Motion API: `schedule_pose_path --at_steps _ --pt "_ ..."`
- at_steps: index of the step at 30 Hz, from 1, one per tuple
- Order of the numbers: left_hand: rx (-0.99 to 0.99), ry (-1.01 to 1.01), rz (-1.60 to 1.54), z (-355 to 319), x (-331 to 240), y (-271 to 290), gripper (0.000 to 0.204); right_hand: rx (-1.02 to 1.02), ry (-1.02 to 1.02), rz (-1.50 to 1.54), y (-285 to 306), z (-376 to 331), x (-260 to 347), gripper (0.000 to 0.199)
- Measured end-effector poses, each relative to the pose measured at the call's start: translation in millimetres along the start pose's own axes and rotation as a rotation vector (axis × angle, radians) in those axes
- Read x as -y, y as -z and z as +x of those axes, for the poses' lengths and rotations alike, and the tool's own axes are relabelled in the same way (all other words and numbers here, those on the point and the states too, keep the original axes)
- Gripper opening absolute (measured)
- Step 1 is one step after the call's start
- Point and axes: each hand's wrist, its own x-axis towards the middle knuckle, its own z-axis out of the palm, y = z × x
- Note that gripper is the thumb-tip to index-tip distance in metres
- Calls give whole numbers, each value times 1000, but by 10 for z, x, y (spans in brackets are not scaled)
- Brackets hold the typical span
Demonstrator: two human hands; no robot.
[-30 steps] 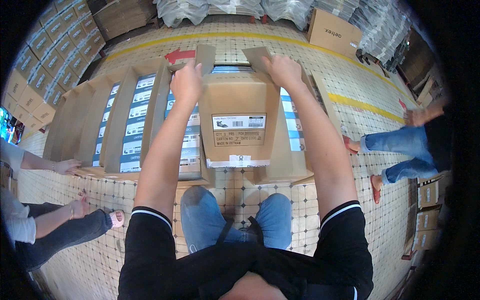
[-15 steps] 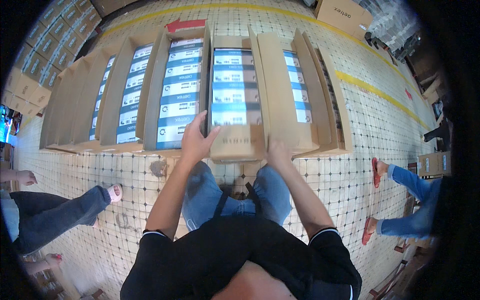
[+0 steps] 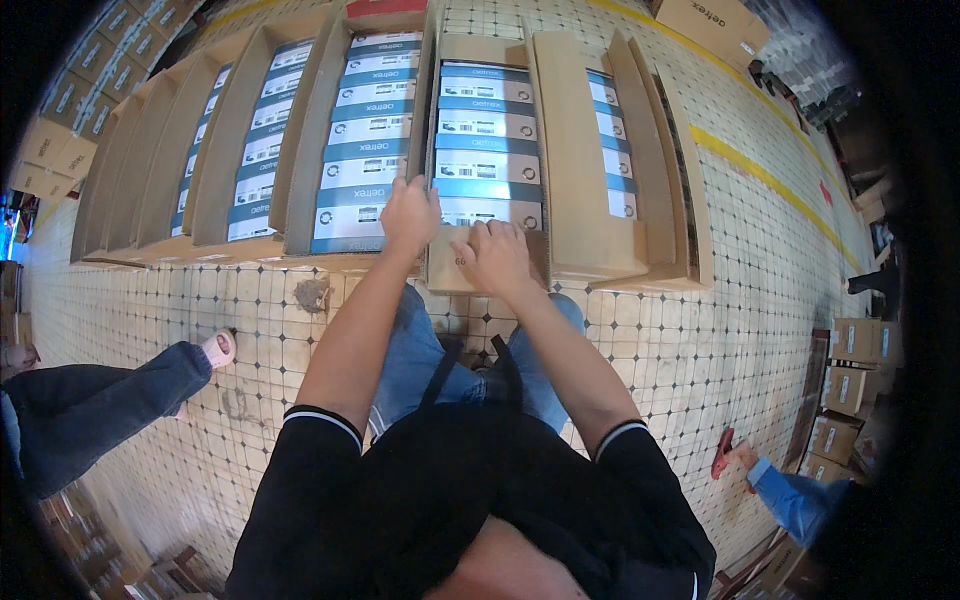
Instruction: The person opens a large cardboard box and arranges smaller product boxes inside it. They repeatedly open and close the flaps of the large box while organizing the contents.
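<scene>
An open brown carton (image 3: 484, 49) in front of me holds a row of blue-and-white shoe boxes (image 3: 486, 152). My left hand (image 3: 411, 216) is closed around the carton's left side flap, near its front corner; its fingertips are partly hidden. On the carton's near flap (image 3: 452, 275) lies my right hand (image 3: 497, 258). Its fingers bend over the upper edge by the nearest shoe box, while the thumb rests against the flap's outer face. Directly left stands another open carton (image 3: 305, 190) filled with similar boxes (image 3: 362, 172).
More open cartons (image 3: 185, 150) stretch left in the row. On the right, a carton (image 3: 575, 160) has a side flap partly covering its boxes. Stacked cartons (image 3: 95, 75) stand far left, others (image 3: 850, 385) at right. People's legs (image 3: 130, 395) and a red shoe (image 3: 722, 455) show on either side.
My left hand has gone from spread fingers to a closed grip on the flap. My right hand has moved left from the front right corner onto the near flap. The person at right has shifted.
</scene>
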Motion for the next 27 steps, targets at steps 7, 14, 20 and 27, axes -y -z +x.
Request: schedule_pose_path --at_steps 7,14,20,27 --pt "24 29 -14 2 -24 23 34 -156 164 58 660 -1059 352 30" --pt "-1 19 -11 -23 -37 12 35 9 57 265 666 -1332 308 23" --pt "21 44 9 -25 -83 42 34 -366 -107 259 776 -543 -160 31" --pt "20 28 -19 -21 -56 71 35 18 -536 297 720 -383 -565 50"
